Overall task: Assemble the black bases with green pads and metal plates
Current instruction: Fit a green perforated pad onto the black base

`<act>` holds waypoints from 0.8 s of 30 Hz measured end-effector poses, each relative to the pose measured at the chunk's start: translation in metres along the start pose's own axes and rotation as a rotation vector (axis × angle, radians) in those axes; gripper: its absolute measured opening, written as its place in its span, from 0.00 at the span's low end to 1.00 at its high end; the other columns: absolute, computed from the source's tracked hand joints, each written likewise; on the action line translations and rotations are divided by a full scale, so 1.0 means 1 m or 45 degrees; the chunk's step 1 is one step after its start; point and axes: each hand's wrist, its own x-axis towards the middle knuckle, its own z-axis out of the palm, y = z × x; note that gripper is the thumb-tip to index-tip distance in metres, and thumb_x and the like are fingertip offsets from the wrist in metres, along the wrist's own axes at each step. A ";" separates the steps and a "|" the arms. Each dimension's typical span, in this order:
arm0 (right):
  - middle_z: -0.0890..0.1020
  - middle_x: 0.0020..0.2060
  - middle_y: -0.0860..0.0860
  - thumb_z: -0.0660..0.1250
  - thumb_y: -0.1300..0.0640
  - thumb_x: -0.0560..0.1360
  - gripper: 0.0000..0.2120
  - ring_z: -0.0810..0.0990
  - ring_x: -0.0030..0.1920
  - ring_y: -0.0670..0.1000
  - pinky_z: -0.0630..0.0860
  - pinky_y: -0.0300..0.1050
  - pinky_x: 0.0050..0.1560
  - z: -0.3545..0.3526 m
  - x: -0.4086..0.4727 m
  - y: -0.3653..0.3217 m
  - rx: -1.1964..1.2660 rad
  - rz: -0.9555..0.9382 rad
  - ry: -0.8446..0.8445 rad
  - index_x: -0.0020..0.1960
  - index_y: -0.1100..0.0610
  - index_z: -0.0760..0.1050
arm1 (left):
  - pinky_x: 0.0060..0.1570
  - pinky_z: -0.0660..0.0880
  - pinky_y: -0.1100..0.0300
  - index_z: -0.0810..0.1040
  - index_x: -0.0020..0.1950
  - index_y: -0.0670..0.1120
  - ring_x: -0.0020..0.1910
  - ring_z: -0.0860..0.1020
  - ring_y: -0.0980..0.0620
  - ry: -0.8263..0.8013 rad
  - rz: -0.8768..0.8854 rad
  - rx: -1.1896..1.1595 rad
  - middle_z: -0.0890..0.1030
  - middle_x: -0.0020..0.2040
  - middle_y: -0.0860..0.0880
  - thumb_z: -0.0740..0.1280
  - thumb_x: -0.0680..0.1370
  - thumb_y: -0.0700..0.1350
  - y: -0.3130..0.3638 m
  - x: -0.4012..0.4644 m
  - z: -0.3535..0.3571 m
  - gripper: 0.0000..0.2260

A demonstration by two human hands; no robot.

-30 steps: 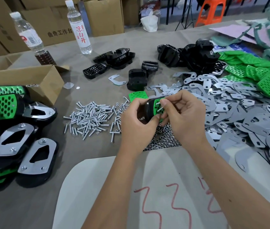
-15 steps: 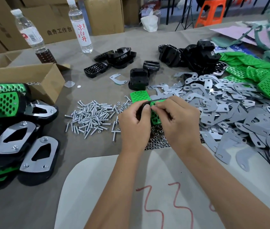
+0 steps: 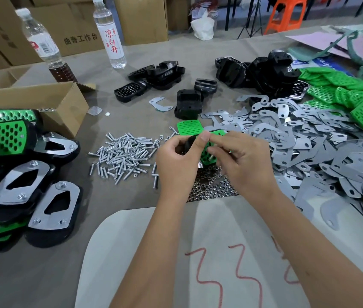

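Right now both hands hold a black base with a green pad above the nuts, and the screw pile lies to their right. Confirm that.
Wrong side. The head view shows the screw pile left of the hands; metal plates lie right. Left hand and right hand do hold the black base with its green pad above the nuts.

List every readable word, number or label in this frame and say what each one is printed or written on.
"凉白开", red characters on the white label of the clear water bottle.
"曲奇工作台", black print on the brown cardboard box behind the bottles.
"33", red handwriting on the white sheet under the forearms; a further red mark to its right is cut off.
The label of the second plastic bottle with brown liquid is too blurred to read.
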 end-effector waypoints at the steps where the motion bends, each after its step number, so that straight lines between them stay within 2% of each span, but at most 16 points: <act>1: 0.81 0.32 0.49 0.74 0.64 0.77 0.11 0.78 0.28 0.48 0.78 0.46 0.31 0.000 -0.001 0.000 0.103 0.101 0.035 0.56 0.52 0.86 | 0.33 0.71 0.56 0.82 0.41 0.41 0.29 0.74 0.51 -0.006 -0.015 -0.007 0.78 0.29 0.49 0.75 0.70 0.62 -0.001 0.001 0.000 0.23; 3: 0.84 0.32 0.48 0.77 0.63 0.75 0.09 0.80 0.25 0.50 0.79 0.46 0.25 0.000 -0.002 0.000 0.295 0.291 0.131 0.49 0.49 0.85 | 0.31 0.73 0.58 0.82 0.40 0.42 0.28 0.76 0.52 0.009 -0.047 -0.024 0.79 0.29 0.50 0.76 0.71 0.59 -0.003 0.002 0.001 0.20; 4: 0.84 0.32 0.49 0.78 0.62 0.74 0.07 0.80 0.25 0.49 0.78 0.44 0.23 0.000 -0.003 0.001 0.327 0.333 0.168 0.45 0.51 0.85 | 0.31 0.73 0.58 0.82 0.40 0.42 0.29 0.76 0.53 0.023 -0.067 -0.033 0.79 0.30 0.50 0.76 0.70 0.59 -0.003 0.003 0.001 0.19; 7: 0.82 0.28 0.48 0.80 0.58 0.73 0.07 0.79 0.23 0.49 0.75 0.43 0.23 0.001 -0.005 0.000 0.302 0.337 0.212 0.40 0.56 0.83 | 0.33 0.71 0.58 0.80 0.36 0.44 0.30 0.71 0.56 0.070 -0.063 0.021 0.75 0.29 0.56 0.74 0.70 0.60 -0.006 0.005 0.001 0.19; 10: 0.81 0.26 0.46 0.80 0.57 0.73 0.09 0.77 0.21 0.49 0.72 0.39 0.23 0.002 -0.006 -0.003 0.270 0.284 0.155 0.39 0.59 0.82 | 0.29 0.65 0.61 0.74 0.31 0.47 0.27 0.65 0.57 0.100 0.017 0.156 0.69 0.25 0.57 0.72 0.72 0.60 -0.008 0.004 0.003 0.20; 14: 0.81 0.28 0.50 0.79 0.62 0.73 0.07 0.79 0.23 0.50 0.77 0.51 0.19 0.004 -0.007 -0.005 0.269 0.291 0.064 0.39 0.59 0.82 | 0.27 0.62 0.65 0.74 0.31 0.47 0.25 0.64 0.58 0.129 0.061 0.216 0.69 0.24 0.57 0.71 0.73 0.60 -0.009 0.003 0.004 0.20; 16: 0.80 0.28 0.50 0.78 0.64 0.73 0.06 0.80 0.24 0.50 0.77 0.52 0.20 0.002 -0.006 -0.005 0.242 0.241 0.005 0.40 0.60 0.82 | 0.27 0.62 0.66 0.75 0.32 0.45 0.25 0.65 0.59 0.123 0.060 0.215 0.69 0.24 0.58 0.71 0.73 0.60 -0.009 0.003 0.003 0.20; 18: 0.79 0.30 0.48 0.78 0.65 0.72 0.06 0.79 0.29 0.50 0.78 0.48 0.26 0.000 -0.005 -0.007 0.103 0.101 -0.047 0.40 0.61 0.82 | 0.27 0.62 0.65 0.76 0.32 0.45 0.25 0.65 0.59 0.113 0.047 0.218 0.69 0.24 0.58 0.71 0.72 0.60 -0.009 0.004 0.002 0.20; 21: 0.78 0.32 0.51 0.77 0.67 0.71 0.07 0.74 0.33 0.49 0.72 0.44 0.35 -0.001 -0.003 -0.010 -0.135 -0.155 -0.044 0.39 0.62 0.79 | 0.28 0.62 0.61 0.75 0.31 0.46 0.26 0.64 0.57 0.124 0.010 0.213 0.68 0.24 0.57 0.72 0.70 0.61 -0.007 0.005 0.004 0.20; 24: 0.77 0.32 0.51 0.76 0.68 0.72 0.07 0.75 0.32 0.52 0.71 0.43 0.33 0.001 -0.003 -0.012 -0.152 -0.178 -0.035 0.39 0.63 0.78 | 0.29 0.62 0.60 0.72 0.30 0.47 0.26 0.63 0.57 0.149 -0.006 0.243 0.67 0.24 0.57 0.71 0.70 0.61 -0.006 0.005 0.004 0.20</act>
